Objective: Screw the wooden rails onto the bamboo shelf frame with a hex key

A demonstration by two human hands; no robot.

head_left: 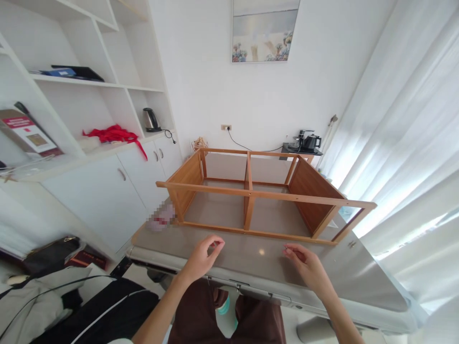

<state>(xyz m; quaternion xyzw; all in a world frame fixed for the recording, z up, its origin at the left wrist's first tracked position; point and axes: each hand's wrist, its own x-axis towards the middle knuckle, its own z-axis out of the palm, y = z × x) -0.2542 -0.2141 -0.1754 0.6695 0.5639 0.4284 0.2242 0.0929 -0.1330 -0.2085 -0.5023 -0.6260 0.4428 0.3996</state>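
A wooden shelf frame (251, 193) lies on the table (236, 251), with two open bays and solid end panels. In front of its left bay is my left hand (205, 255), thumb and forefinger pinched together in a ring; whatever is at the tips is too small to make out. My right hand (304, 263) hovers over the table before the right bay, fingertips pinched on a tiny dark-looking thing that I cannot name. Neither hand touches the frame. Some small pieces (352, 244) lie on the table past the frame's right end.
A blurred bag-like bundle (161, 217) sits by the frame's left end. White shelving (139, 88) with a kettle (150, 119) and red ribbon (114, 134) stands left. Behind the frame, a stand holds a black kettle (311, 142). Sheer curtains (405, 143) hang right.
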